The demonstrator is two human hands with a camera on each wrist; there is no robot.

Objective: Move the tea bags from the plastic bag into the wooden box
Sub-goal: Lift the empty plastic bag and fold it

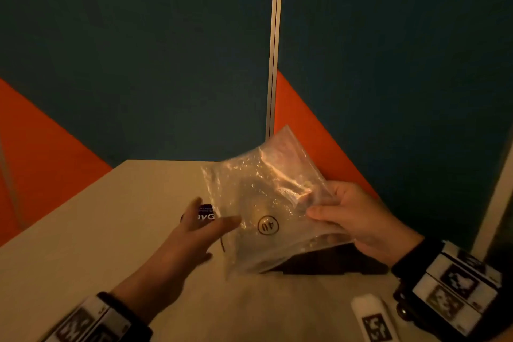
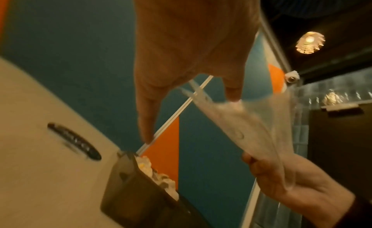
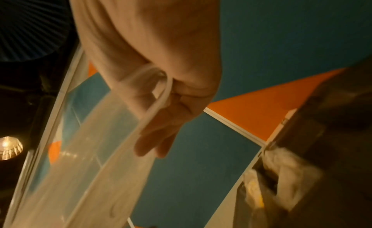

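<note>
Head view: I am watching the right hand pinching the crinkled clear plastic bag above the dark wooden box holding pale tea bags, while the left hand is reaching, fingers straight and spread.

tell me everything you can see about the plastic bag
The plastic bag is clear, crinkled film with a thick zip-style rim and a printed circle reading 40. It looks empty and is held up in the air above the dark wooden box. The right hand pinches it at the rim; the left hand reaches toward it with fingers spread, one fingertip touching its far edge in the left wrist view.
</note>
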